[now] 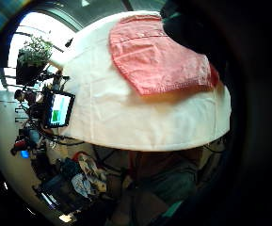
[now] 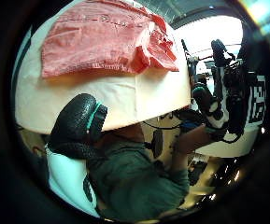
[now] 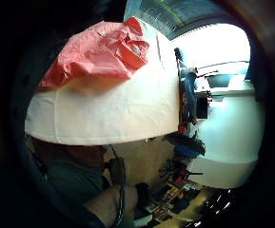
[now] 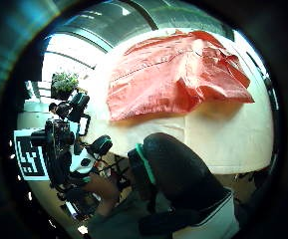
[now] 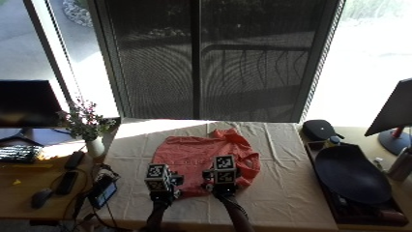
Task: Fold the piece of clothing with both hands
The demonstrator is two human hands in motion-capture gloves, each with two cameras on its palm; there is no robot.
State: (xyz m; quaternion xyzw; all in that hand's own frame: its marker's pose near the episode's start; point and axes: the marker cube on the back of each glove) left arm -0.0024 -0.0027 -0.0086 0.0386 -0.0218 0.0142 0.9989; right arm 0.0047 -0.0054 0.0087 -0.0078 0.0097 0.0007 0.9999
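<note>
On the cream tablecloth [image 5: 283,164], the salmon shirt [image 5: 193,154] lies beyond both hands; finger positions cannot be told.

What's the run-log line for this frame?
stage: pre-grasp | garment: salmon-pink cloth shirt spread, rumpled, unfolded on cream tablecloth | left hand: near front hem, grip unseen | right hand: over shirt, grip unseen

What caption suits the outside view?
Two gloved hands hover over a pink shirt on a cloth-covered table.
</note>
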